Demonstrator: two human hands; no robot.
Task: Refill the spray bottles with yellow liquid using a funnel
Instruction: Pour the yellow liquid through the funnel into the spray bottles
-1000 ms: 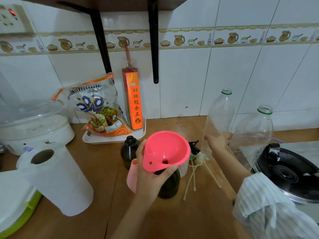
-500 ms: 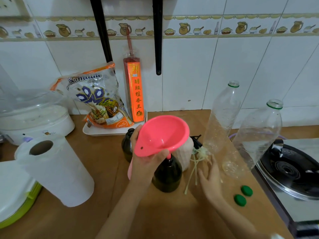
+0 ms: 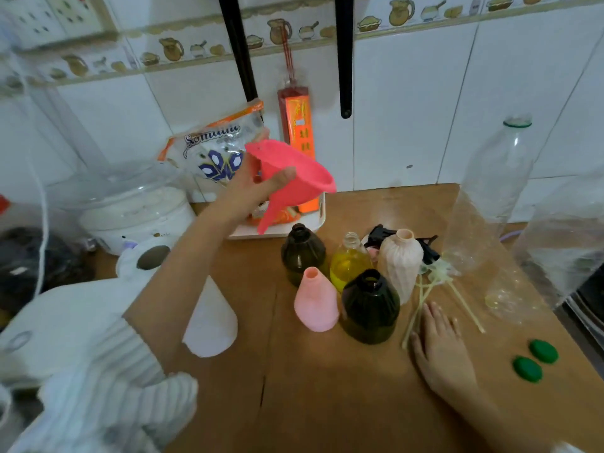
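My left hand (image 3: 248,188) grips the pink funnel (image 3: 291,181) by its rim, lifted and tilted above the counter, left of and behind the bottles. Several open spray bottles stand grouped on the wooden counter (image 3: 327,387): a dark bottle (image 3: 371,308) at the front, a pink one (image 3: 315,300) to its left, a second dark one (image 3: 302,253) behind, a clear one holding yellow liquid (image 3: 348,263), and a pale ribbed one (image 3: 402,259). My right hand (image 3: 441,348) rests flat on the counter beside the front dark bottle, holding nothing.
Two large clear plastic bottles (image 3: 490,197) (image 3: 568,243) stand at the right, with two green caps (image 3: 536,359) in front. Black spray heads with tubes (image 3: 428,279) lie behind the bottles. A paper towel roll (image 3: 196,308), a white cooker (image 3: 137,207) and a tray with packets (image 3: 277,230) are at the left.
My left hand lifted the funnel off the front dark bottle and carried it up and to the left. My right hand left the clear bottle and settled flat on the counter.
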